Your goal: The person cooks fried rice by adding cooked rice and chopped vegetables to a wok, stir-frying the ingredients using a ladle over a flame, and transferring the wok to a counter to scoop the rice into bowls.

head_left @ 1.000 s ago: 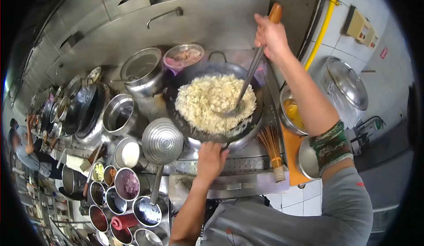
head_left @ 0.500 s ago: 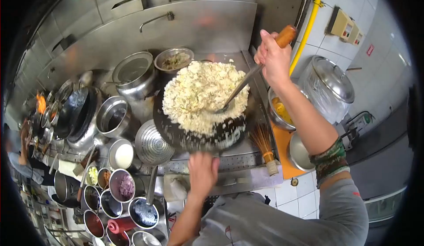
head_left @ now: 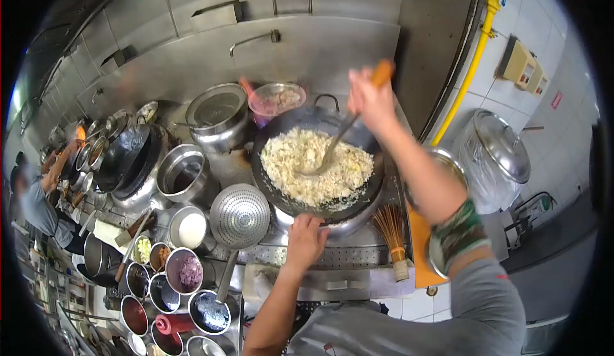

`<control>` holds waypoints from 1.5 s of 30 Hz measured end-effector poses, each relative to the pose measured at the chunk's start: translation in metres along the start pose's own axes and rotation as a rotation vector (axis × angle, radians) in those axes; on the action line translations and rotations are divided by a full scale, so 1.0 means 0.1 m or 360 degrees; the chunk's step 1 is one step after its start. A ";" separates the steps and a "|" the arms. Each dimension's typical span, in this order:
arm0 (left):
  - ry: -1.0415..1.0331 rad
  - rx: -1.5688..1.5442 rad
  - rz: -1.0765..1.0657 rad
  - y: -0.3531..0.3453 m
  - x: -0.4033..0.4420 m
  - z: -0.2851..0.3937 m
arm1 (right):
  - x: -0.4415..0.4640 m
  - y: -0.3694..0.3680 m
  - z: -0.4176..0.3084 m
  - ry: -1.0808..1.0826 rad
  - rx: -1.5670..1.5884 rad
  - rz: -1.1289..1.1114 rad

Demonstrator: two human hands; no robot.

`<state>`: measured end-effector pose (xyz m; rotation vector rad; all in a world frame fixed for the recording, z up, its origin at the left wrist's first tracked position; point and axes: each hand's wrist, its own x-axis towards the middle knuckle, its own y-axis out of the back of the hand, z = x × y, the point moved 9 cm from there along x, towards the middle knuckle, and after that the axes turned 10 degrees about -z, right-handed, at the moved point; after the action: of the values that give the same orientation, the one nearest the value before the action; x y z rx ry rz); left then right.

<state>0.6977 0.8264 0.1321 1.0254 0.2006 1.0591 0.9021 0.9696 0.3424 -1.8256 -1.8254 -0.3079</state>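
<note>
Right hand (head_left: pixel 372 102) clenched round ladle (head_left: pixel 339 140), dipped in rice (head_left: pixel 348 164) inside wok (head_left: pixel 297 120). Left hand (head_left: pixel 307 242) grasping wok's near edge. Strainer (head_left: pixel 240 215) left of wok; brush (head_left: pixel 391 233) right.

In wok (head_left: pixel 368 140): rice (head_left: pixel 284 154) w/ ladle (head_left: pixel 332 148) in it. Behind wok, to L: bowl (head_left: pixel 257 105); L of bowl: pot (head_left: pixel 216 107). Just L of wok: strainer (head_left: pixel 240 215) w/ handle (head_left: pixel 228 274) over cup (head_left: pixel 234 314). Front L: more cups (head_left: pixel 176 261). Nr wok, front R: brush (head_left: pixel 391 231).
</note>
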 end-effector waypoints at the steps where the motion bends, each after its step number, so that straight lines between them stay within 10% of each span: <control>1: 0.0014 0.0003 -0.0019 0.05 -0.09 0.07 | 0.15 0.11 -0.13 -0.0072 0.0001 0.0130; 5: 0.0068 -0.0015 0.0057 0.40 -0.19 0.25 | 0.25 0.33 -0.95 0.0002 0.0156 -0.0281; 7: 0.0026 0.0090 0.0030 0.30 -0.04 0.27 | -0.09 0.57 -0.55 0.0021 -0.0249 0.0252; 15: -0.0123 -0.0064 0.0107 0.62 -0.25 0.63 | 0.02 0.72 -0.72 -0.0396 0.0024 0.0428; 23: -0.0026 0.0106 0.0036 0.00 -0.81 0.23 | -0.75 0.10 -0.92 0.0301 -0.0097 0.0468; 36: 0.0007 0.0043 -0.0018 -0.17 0.09 -0.27 | -0.36 -0.03 -1.41 0.0308 -0.0015 0.0237; 38: -0.0003 -0.0001 -0.0007 -0.15 0.09 -0.25 | -0.46 0.14 -0.74 0.0294 -0.0223 0.0630; 40: -0.0003 -0.0034 -0.0007 -0.09 0.05 -0.19 | -0.32 -0.03 0.04 0.0189 0.0116 0.0162; 45: 0.0061 -0.0008 0.0093 0.36 -0.14 0.05 | 0.34 0.29 -0.64 -0.0018 -0.0006 0.0198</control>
<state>0.6704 0.8161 0.1585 1.0125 0.1998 1.1324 0.9458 0.9674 0.4070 -1.9371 -1.7103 -0.2554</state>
